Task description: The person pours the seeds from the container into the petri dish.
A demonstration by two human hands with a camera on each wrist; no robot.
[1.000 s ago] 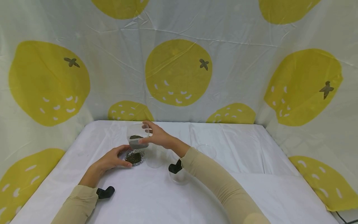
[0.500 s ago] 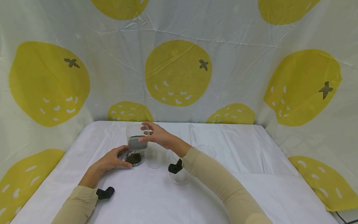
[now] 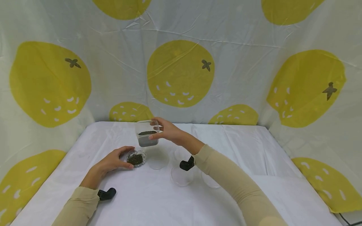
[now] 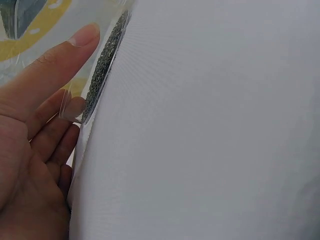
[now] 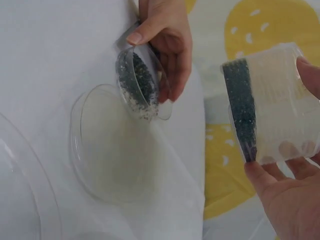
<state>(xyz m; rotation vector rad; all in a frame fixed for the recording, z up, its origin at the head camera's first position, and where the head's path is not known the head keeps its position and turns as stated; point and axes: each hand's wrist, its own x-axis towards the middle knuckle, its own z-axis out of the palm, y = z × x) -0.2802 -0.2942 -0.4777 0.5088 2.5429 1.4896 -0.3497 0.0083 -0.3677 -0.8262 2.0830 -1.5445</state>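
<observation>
My left hand (image 3: 113, 160) holds a small clear petri dish (image 3: 136, 158) on the cloth, thumb on the near side and fingers on the far side. Dark, soil-like granules with white specks cover its bottom. In the right wrist view the thumb lies at the rim of this dish (image 5: 136, 80). Behind and right of it, my right hand (image 3: 172, 131) grips a clear square plastic tub (image 3: 148, 141) in the air. A layer of similar dark granules fills the tub's lower part. The left wrist view shows my left hand (image 4: 35, 145) beside the granules in the dish (image 4: 104, 65).
A clear petri dish piece (image 3: 158, 159) lies just right of the filled dish. Another round piece (image 3: 182, 177) sits nearer me, with more partly hidden around my right forearm. White cloth (image 3: 147, 201) covers the table; a lemon-print curtain (image 3: 181, 25) hangs behind it.
My right hand has drawn the tub up and to the right, away from above the filled dish. My left hand and its dish have stayed in place.
</observation>
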